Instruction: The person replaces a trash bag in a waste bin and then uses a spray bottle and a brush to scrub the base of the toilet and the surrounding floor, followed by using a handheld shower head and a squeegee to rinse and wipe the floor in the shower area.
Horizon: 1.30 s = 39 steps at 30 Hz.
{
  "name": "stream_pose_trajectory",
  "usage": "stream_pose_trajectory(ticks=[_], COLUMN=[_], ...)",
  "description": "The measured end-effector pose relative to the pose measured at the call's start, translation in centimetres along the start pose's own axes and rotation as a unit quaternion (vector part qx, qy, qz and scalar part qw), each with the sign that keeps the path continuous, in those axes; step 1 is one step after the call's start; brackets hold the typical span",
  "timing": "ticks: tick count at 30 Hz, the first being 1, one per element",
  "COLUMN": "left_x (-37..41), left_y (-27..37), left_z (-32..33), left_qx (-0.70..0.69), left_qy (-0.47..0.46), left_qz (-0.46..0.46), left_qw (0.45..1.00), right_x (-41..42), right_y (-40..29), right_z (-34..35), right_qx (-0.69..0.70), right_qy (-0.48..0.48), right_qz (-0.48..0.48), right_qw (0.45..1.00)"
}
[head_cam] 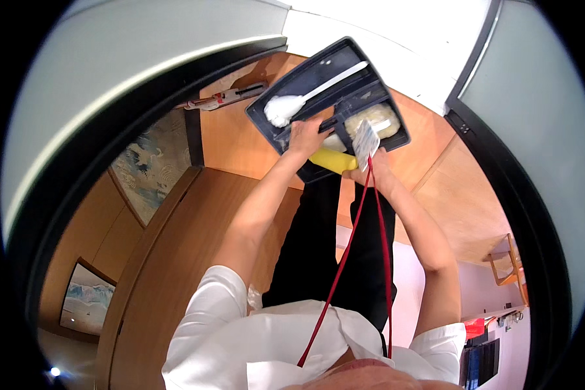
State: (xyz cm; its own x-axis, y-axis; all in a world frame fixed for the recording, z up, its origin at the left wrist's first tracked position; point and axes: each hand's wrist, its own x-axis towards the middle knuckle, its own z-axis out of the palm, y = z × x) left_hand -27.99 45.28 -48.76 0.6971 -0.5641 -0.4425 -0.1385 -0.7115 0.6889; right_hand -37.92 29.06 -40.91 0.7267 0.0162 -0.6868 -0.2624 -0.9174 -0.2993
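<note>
My left hand is closed around the handle of a dark grey plastic caddy, which hangs tilted in front of my legs. A white long-handled brush with a round head lies in the caddy's long compartment. In the right compartment sits a pale yellowish sponge or cloth. A bright yellow cylinder, perhaps a bottle, lies across the near part. My right hand has its fingers around the cylinder's right end. A badge on a red lanyard hangs in front and hides part of that hand.
Dark-framed frosted panels flank me on both sides. Beyond the caddy is a bright white surface. Wood panelling runs along the left, and a wooden chair stands at the right.
</note>
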Motion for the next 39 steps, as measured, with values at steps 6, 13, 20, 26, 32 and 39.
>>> stream_pose_trajectory(ticks=[6, 13, 20, 26, 32, 39], left_x=[-5.0, -2.5, 2.5, -3.1, -8.6, -12.6], left_y=[-12.9, -18.8, -18.4, -14.0, -18.4, -16.4], left_z=[6.0, 15.0, 18.1, 19.6, 20.9, 19.8], left_qx=[0.048, 0.114, 0.01, -0.117, -0.229, -0.38], left_qy=[-0.088, -0.193, -0.095, 0.011, 0.138, 0.147], left_qz=[-0.099, -0.184, -0.059, 0.018, -0.123, -0.251], left_qw=[0.99, 0.957, 0.994, 0.993, 0.956, 0.878], right_x=[0.4, 3.2, 8.9, 11.5, 22.0, 26.7], right_y=[-0.6, 7.6, 10.4, 5.4, 7.3, 5.2], right_z=[10.3, 14.6, 14.5, 15.9, 22.2, 23.5], right_qx=[-0.026, 0.043, 0.002, 0.063, 0.077, -0.241], right_qy=[0.0, -0.022, -0.011, -0.014, 0.103, -0.046], right_qz=[-0.008, 0.061, 0.036, -0.107, -0.263, -0.108], right_qw=[1.0, 0.997, 0.999, 0.992, 0.956, 0.963])
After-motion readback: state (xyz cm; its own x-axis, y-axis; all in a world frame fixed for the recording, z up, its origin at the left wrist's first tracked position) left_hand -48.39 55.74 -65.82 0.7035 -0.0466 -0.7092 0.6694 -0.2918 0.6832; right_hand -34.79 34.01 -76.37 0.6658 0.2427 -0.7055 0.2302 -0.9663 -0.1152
